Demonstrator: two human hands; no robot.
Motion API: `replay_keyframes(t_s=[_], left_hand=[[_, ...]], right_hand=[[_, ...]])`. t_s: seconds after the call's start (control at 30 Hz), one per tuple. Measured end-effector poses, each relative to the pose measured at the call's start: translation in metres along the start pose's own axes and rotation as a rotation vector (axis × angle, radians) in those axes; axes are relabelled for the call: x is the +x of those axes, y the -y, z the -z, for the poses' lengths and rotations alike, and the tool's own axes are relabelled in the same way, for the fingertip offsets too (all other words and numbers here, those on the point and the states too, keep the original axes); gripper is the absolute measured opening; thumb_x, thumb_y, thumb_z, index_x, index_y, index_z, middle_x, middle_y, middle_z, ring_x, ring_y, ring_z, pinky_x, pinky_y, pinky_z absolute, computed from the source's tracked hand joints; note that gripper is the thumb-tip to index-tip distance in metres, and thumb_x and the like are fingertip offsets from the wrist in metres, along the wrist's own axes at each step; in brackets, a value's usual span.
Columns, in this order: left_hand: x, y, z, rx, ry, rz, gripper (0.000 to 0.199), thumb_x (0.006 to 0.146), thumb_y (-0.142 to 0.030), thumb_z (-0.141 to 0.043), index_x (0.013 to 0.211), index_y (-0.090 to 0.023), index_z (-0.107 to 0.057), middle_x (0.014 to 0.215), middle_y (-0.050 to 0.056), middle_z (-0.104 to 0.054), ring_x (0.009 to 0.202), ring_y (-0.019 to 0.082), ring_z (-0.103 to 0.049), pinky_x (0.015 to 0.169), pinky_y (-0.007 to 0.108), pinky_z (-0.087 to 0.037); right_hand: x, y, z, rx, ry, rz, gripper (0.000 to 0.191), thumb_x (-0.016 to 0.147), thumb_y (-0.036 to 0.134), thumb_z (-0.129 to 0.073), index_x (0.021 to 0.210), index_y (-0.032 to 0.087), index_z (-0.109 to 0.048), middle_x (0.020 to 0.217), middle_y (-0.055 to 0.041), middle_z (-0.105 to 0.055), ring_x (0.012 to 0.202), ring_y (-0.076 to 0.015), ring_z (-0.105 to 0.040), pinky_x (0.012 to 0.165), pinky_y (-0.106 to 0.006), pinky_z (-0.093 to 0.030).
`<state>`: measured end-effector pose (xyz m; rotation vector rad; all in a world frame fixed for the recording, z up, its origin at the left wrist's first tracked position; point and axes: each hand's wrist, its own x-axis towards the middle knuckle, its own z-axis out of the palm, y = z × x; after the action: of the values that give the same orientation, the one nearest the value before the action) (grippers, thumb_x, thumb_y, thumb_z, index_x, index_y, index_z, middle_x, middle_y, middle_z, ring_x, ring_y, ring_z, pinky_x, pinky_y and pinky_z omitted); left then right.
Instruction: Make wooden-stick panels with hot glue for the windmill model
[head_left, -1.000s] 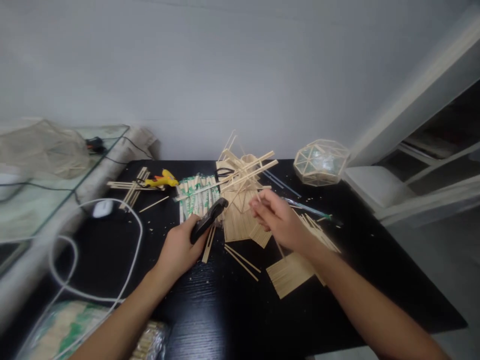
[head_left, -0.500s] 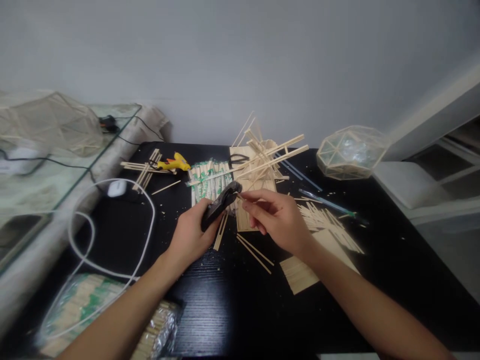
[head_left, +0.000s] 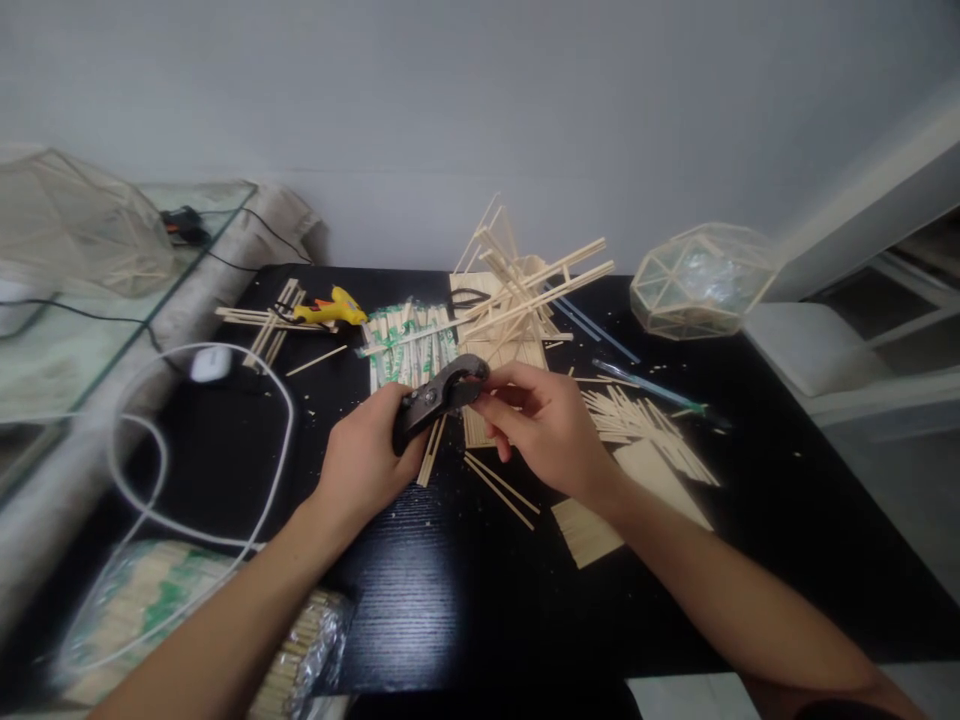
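Observation:
My left hand (head_left: pixel 367 450) is wrapped round a black hand tool (head_left: pixel 435 397) whose curved jaws point right. At those jaws, my right hand (head_left: pixel 544 420) is closed in a pinch; whatever lies between its fingertips is too small and hidden to name. Behind the hands stands a frame of crossed wooden sticks (head_left: pixel 540 290) on a pale wooden sheet. Paper-wrapped sticks (head_left: pixel 405 340) with green print lie just beyond the tool. Two loose thin sticks (head_left: pixel 501 490) rest on the black table (head_left: pixel 480 620) below my right hand.
A yellow glue gun (head_left: pixel 334 306) lies at the back left, with a white cable (head_left: pixel 281 470) looping nearer. A faceted stick model (head_left: pixel 701 282) sits at the back right. Cut sticks (head_left: pixel 652 430) and a wooden sheet (head_left: pixel 589 530) are right of my hands. Packed sticks (head_left: pixel 150 610) lie front left.
The view has shifted slightly. The tool is turned so its jaws show more from the side, and my right fingers are closer against them; the thin stick seen at their tips is now hidden.

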<state>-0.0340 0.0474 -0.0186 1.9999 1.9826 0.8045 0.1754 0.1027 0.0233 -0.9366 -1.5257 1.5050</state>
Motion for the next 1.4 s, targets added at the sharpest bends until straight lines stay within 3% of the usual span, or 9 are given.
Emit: replay_keyframes(t_s=[0.23,0.77,0.93,1.13,1.4], left_hand=[[0.0,-0.0037,0.0016,0.059,0.02,0.038,0.012,0.092,-0.035,-0.055,0.095,-0.023,-0.053,0.079,0.003,-0.065,0.07,0.022,-0.062,0.065,0.03,-0.043],[0.0002,-0.006,0.0022,0.107,0.042,0.049,0.013,0.093,-0.036,-0.053,0.09,-0.024,-0.048,0.078,0.003,-0.064,0.069,0.022,-0.063,0.063,0.029,-0.04],[0.0001,-0.0051,0.0023,0.15,0.094,0.1,0.014,0.09,-0.033,-0.055,0.083,-0.024,-0.047,0.069,0.001,-0.061,0.061,0.02,-0.06,0.059,0.029,-0.036],[0.0002,-0.0036,0.0022,0.055,0.048,0.0,0.013,0.095,-0.036,-0.051,0.09,-0.024,-0.05,0.079,0.003,-0.065,0.07,0.022,-0.063,0.066,0.03,-0.042],[-0.0004,-0.0027,0.0013,0.054,0.037,0.004,0.013,0.094,-0.036,-0.052,0.096,-0.023,-0.052,0.082,0.004,-0.066,0.073,0.024,-0.064,0.067,0.031,-0.043]], right_hand=[[0.0003,0.0007,-0.0004,0.02,0.013,-0.001,0.024,0.086,0.04,-0.084,0.086,0.02,-0.071,0.06,0.0049,-0.062,0.042,-0.0088,-0.055,0.04,-0.024,-0.047],[0.0008,0.0004,-0.0003,0.038,0.034,-0.014,0.028,0.087,0.044,-0.083,0.086,0.018,-0.072,0.058,0.0053,-0.061,0.04,-0.0083,-0.056,0.04,-0.022,-0.045],[-0.0001,0.0011,-0.0014,0.02,0.021,-0.016,0.03,0.086,0.046,-0.083,0.087,0.018,-0.072,0.058,0.0056,-0.061,0.04,-0.0078,-0.054,0.039,-0.023,-0.045],[0.001,-0.0016,-0.0011,0.023,0.025,-0.022,0.028,0.086,0.044,-0.083,0.088,0.019,-0.072,0.059,0.005,-0.062,0.04,-0.008,-0.054,0.039,-0.024,-0.043],[0.0007,-0.0026,0.0004,0.034,0.029,-0.021,0.027,0.086,0.043,-0.084,0.086,0.019,-0.072,0.059,0.005,-0.062,0.039,-0.0082,-0.054,0.039,-0.023,-0.042]])
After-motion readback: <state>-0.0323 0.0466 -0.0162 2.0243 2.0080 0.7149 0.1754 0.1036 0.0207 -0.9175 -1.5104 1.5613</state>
